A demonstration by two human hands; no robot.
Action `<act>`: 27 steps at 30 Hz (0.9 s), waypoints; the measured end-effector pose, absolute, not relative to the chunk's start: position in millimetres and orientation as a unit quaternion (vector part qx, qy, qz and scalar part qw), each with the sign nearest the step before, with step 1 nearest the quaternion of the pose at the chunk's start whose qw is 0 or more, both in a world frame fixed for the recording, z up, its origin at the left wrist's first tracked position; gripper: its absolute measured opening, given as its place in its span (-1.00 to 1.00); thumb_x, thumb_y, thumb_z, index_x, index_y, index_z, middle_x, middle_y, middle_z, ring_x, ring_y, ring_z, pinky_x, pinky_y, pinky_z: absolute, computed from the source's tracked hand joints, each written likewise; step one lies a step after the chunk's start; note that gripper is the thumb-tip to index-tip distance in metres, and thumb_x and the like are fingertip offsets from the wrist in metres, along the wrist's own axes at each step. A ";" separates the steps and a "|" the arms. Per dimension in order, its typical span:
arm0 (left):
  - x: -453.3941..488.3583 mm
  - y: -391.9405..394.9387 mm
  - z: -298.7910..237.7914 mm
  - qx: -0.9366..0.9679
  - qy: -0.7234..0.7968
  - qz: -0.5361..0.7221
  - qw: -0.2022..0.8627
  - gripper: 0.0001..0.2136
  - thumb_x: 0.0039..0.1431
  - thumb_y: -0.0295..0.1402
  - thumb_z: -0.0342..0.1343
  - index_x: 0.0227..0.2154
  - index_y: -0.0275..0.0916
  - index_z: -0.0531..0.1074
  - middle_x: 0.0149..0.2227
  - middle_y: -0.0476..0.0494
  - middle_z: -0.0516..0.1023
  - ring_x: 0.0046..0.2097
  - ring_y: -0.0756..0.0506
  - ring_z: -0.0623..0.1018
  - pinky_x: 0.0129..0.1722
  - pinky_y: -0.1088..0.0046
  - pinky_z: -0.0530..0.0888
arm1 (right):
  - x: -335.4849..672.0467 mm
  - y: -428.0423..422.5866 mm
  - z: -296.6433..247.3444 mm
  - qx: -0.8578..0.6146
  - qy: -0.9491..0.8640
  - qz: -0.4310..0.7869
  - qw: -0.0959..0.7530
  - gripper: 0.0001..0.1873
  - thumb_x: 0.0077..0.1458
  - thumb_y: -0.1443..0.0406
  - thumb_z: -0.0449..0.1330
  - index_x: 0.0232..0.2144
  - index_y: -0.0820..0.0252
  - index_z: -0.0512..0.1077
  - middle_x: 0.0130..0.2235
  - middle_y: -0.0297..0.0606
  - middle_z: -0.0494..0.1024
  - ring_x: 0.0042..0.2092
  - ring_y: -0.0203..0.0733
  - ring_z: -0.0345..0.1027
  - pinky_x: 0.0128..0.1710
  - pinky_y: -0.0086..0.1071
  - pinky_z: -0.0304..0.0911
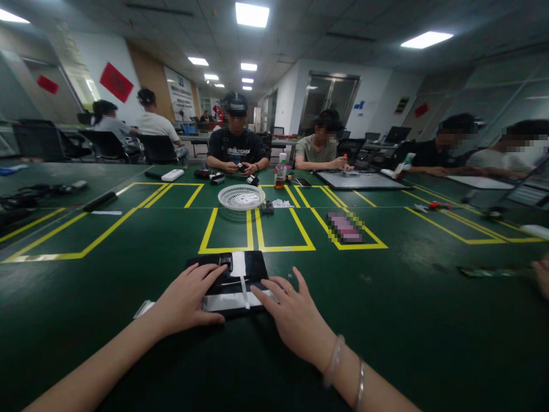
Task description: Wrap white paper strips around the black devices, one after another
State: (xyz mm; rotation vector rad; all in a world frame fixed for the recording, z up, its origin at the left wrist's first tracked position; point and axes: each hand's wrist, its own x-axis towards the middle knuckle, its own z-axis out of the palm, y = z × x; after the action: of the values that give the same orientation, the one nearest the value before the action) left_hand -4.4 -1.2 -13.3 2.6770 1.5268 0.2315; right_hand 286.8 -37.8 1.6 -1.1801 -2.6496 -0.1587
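A flat black rectangular item (256,268) lies on the green table in front of me, with a white patch (239,264), a narrow white strip and a silvery band along its near side. I cannot make out its exact kind. My left hand (189,297) rests on its left part, fingers stretched out over the top and thumb along the near edge. My right hand (295,315) lies at its right side, fingers spread, the fingertips touching the silvery band. A small whitish thing (144,309) sits beside my left wrist, partly covered by it.
Yellow tape rectangles (257,249) mark the green table (386,320). Beyond stand a white round basket (242,197) and a bottle (280,173). A blurred pinkish phone-shaped thing (345,227) lies to the right. Several people sit around; a hand (542,274) shows at the right edge near a green strip (493,271).
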 end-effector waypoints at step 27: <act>-99.3 26.9 21.8 0.783 0.611 0.114 -0.025 -0.44 0.17 0.03 0.11 0.10 -0.25 0.36 0.15 -0.27 0.37 0.17 -0.36 0.32 0.27 -0.19 -0.09 | 295.8 -33.1 14.6 -0.404 -0.905 0.023 0.132 -0.57 0.25 0.38 0.05 0.14 0.04 0.34 -0.04 -0.27 0.54 0.02 -0.14 0.35 0.25 0.01 -0.04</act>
State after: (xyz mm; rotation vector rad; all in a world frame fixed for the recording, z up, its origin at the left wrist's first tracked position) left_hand -99.3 26.9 21.8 2.4993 1.9528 0.3643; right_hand 295.8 -33.1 14.6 -1.1712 -2.6257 0.0682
